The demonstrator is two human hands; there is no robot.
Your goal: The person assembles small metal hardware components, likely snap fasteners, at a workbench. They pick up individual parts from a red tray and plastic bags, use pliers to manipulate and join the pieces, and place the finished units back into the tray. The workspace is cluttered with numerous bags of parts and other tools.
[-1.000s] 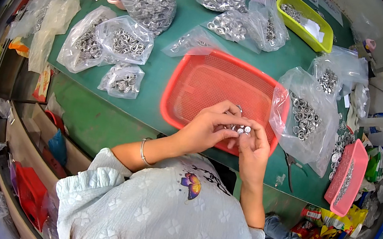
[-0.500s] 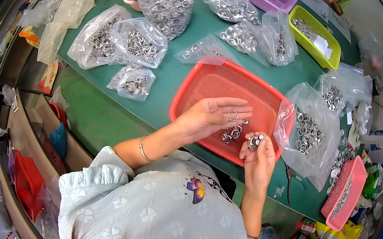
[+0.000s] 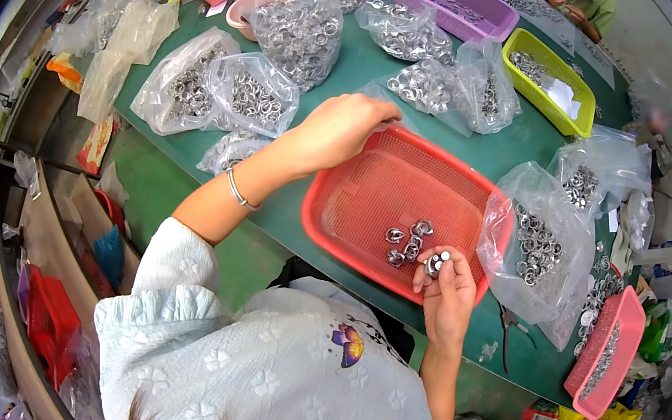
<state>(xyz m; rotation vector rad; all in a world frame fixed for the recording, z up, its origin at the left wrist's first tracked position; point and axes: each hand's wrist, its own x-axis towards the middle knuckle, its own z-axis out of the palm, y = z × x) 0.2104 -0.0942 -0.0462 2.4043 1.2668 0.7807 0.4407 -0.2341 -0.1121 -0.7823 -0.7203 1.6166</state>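
My left hand (image 3: 346, 129) is at the far left corner of the red mesh basket (image 3: 319, 216), its fingers bent and pressed together. Their tips are hidden at a clear plastic bag (image 3: 378, 93), and what they hold I cannot make out. Over the basket's near right side, my right hand (image 3: 449, 292) is closed on several silver rings (image 3: 436, 263), bunched at its fingertips. More loose silver rings (image 3: 409, 245) lie on the basket floor beside this hand.
A clear bag of rings (image 3: 534, 248) overlaps the basket's right rim. Pliers (image 3: 506, 331) lie near the front edge. A pink basket (image 3: 608, 355) stands at right, yellow-green (image 3: 549, 90) and purple (image 3: 449, 5) baskets farther back. Another person's hands (image 3: 568, 8) show at far right.
My left hand has moved from above the basket, where a ring showed at its fingers, to the bag at the far left corner. My right hand stays nearly in place with its rings.
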